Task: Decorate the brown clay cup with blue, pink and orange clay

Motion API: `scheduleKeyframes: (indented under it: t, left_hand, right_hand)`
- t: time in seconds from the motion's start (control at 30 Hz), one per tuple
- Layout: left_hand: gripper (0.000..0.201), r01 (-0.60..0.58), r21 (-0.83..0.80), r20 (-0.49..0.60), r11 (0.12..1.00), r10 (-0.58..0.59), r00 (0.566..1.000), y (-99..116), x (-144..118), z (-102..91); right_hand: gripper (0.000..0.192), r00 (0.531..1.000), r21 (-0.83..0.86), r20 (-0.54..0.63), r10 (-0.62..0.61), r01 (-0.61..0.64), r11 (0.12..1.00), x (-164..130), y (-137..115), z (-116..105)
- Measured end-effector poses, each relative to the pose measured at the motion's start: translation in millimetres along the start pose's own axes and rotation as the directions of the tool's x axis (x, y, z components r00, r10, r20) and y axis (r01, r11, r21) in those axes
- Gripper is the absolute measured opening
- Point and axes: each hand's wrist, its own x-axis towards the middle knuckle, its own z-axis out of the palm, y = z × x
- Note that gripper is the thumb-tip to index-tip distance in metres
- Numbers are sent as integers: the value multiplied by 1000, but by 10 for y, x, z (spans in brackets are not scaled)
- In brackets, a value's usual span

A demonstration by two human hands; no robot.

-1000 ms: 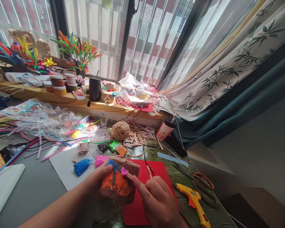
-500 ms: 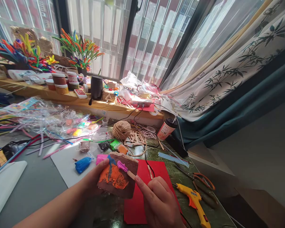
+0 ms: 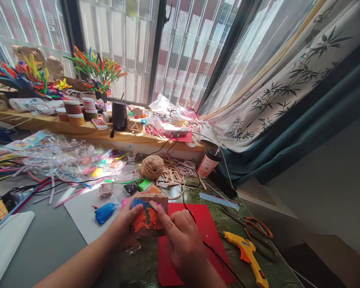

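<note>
My left hand [image 3: 126, 219] is closed around the left side of a brown block [image 3: 150, 233], tilted up towards me. Orange clay [image 3: 141, 222] and blue clay [image 3: 140, 202] are smeared over its face. In my right hand [image 3: 184, 236] is a wooden craft stick [image 3: 153, 205], its tip against the upper part of the face. Pink clay [image 3: 160, 207] shows beside the stick, partly hidden by my fingers. Left of the block, a packet of blue clay [image 3: 105, 213] lies on a white sheet [image 3: 78, 216]. A red sheet [image 3: 210, 236] lies beneath my right hand.
A yellow glue gun [image 3: 246, 252] and orange-handled pliers [image 3: 258, 227] lie at the right. Beyond the block are a ball of twine [image 3: 152, 167], wooden sticks [image 3: 171, 176] and a paper cup [image 3: 208, 163]. Plastic wrappers [image 3: 63, 154] cover the left back. Paint jars [image 3: 76, 119] stand on the sill.
The block has turned and tilted in my left hand, showing more blue clay. My right hand has moved up and left, bringing the stick's tip higher on the face.
</note>
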Motion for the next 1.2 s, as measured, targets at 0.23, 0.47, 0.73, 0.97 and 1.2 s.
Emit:
scheduleKeyframes:
  t: [0.23, 0.47, 0.73, 0.97, 1.2]
  left_hand:
    - [55, 350, -115, 258, 930, -312, 914, 34, -3, -175]
    - [55, 379, -185, 292, 907, -318, 902, 36, -10, -178]
    - [69, 401, -192, 369, 896, -313, 875, 84, -6, -132]
    - [68, 398, -182, 300, 899, -335, 893, 99, -19, -180]
    - [59, 279, -298, 209, 913, -223, 952, 100, 77, -255]
  right_hand:
    - [74, 994, 14, 91, -58, 57, 998, -89, 73, -43]
    - [74, 996, 31, 66, -52, 50, 998, -63, 1, -80]
    - [75, 998, 129, 54, -12, 5, 992, -165, -36, -75]
    - [74, 998, 90, 57, -27, 22, 996, -256, -30, -66]
    - [68, 999, 87, 19, -45, 43, 995, -255, -10, -130]
